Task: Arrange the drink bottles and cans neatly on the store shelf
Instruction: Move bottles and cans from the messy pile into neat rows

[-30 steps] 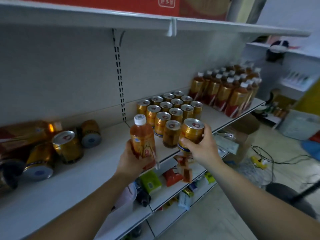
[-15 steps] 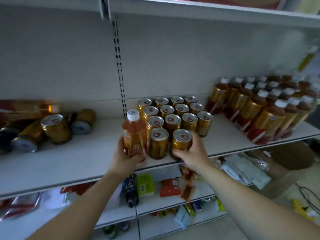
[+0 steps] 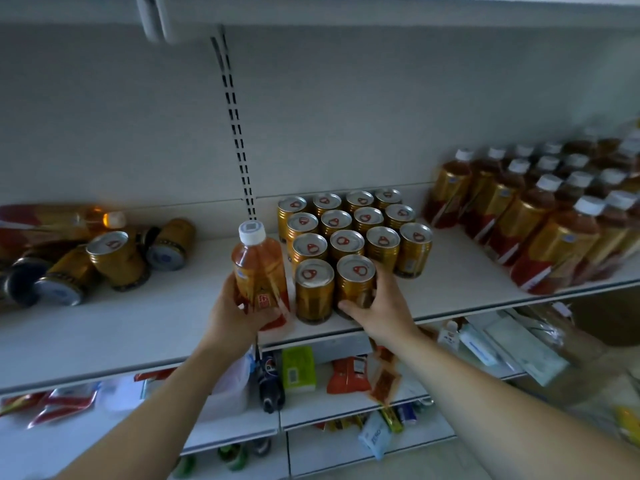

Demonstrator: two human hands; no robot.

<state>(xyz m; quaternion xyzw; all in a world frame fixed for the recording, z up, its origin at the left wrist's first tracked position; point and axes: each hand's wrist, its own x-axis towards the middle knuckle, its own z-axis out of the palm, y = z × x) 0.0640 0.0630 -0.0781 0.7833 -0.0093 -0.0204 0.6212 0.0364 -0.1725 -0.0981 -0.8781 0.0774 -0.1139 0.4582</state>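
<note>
My left hand (image 3: 235, 313) grips an upright amber drink bottle (image 3: 258, 268) with a white cap, just left of the can block. My right hand (image 3: 381, 306) is wrapped round a gold can (image 3: 355, 280) standing on the white shelf (image 3: 457, 271) at the front right of the block, next to another front can (image 3: 314, 289). Behind them stand several upright gold cans (image 3: 346, 223) in neat rows. Farther right, several capped amber bottles (image 3: 540, 209) stand in rows. On the left lies a jumble of tipped cans (image 3: 114, 258) and a fallen bottle (image 3: 59, 223).
A slotted upright rail (image 3: 235, 126) runs down the back wall. Another shelf board (image 3: 346, 12) hangs close overhead. Lower shelves hold snack packets (image 3: 348, 374), a green pack (image 3: 298, 368) and a dark bottle (image 3: 272, 382). Bare shelf surface lies between the jumble and the can block.
My right hand lowered the gold can onto the shelf at the front of the block. The left hand kept the bottle beside the cans. The view shifted left and closer.
</note>
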